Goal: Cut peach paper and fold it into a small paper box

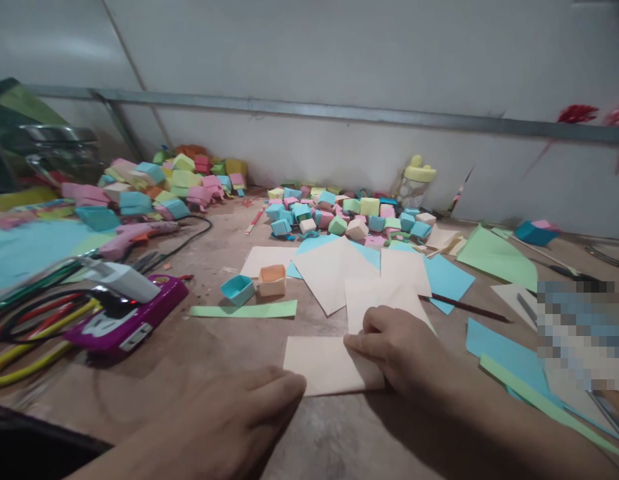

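Observation:
A cream piece of paper (324,365), apparently folded into a rectangle, lies on the table in front of me. At its left edge, my left hand (262,403) has its fingers closed together, the tips on the paper's lower corner. My right hand (397,347) is curled over the right end, with a fingertip pressing near the top edge and the thumb side hidden. Just beyond are more cream sheets (329,273). A small open blue paper box (238,290) and a peach paper box (272,281) stand behind a green paper strip (244,310).
Many small coloured paper boxes (339,217) are heaped by the wall, with another heap (174,180) to the left. A purple power strip (134,317) with cables lies left. A dark pencil-like stick (464,308), blue sheets (507,353) and a lidded jar (416,183) are to the right.

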{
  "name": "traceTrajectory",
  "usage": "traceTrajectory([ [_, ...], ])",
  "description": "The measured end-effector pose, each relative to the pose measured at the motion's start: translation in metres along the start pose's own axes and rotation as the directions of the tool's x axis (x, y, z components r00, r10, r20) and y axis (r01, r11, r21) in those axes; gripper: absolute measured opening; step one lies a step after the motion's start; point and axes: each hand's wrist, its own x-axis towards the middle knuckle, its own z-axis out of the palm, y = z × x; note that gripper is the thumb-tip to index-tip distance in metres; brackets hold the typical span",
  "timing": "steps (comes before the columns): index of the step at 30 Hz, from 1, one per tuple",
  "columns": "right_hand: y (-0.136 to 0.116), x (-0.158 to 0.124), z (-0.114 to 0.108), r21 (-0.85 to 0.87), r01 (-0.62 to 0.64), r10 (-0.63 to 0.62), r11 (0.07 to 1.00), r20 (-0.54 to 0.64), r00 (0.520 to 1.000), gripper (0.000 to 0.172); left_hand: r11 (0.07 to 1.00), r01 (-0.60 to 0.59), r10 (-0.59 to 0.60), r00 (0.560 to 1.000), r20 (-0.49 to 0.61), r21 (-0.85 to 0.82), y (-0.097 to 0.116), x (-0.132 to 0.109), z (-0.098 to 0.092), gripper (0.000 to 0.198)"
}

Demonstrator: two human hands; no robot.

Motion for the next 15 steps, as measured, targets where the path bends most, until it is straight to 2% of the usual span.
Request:
traceTrajectory([
  [1,-0.001,0.000,0.000,0.008,-0.019,0.019,1.000,0.001,1.000,0.027,0.996,-0.016,0.009,0.996,0.085,0.084,0.003,0.004,-0.003,0.048],
  [4,-0.004,-0.001,0.000,0.032,-0.047,0.047,0.998,0.000,0.999,0.027,0.976,-0.104,0.069,0.981,0.179,0.189,0.013,0.022,-0.015,0.027],
  [10,-0.002,-0.001,0.002,0.094,-0.031,0.030,0.995,0.005,1.000,0.024,0.953,-0.236,0.185,0.950,0.251,0.191,0.021,0.049,-0.028,0.012],
  [15,0.001,-0.001,0.003,0.087,0.049,-0.051,0.995,0.014,0.999,0.021,0.958,-0.256,0.216,0.941,0.262,0.128,0.017,0.056,-0.026,0.008],
])
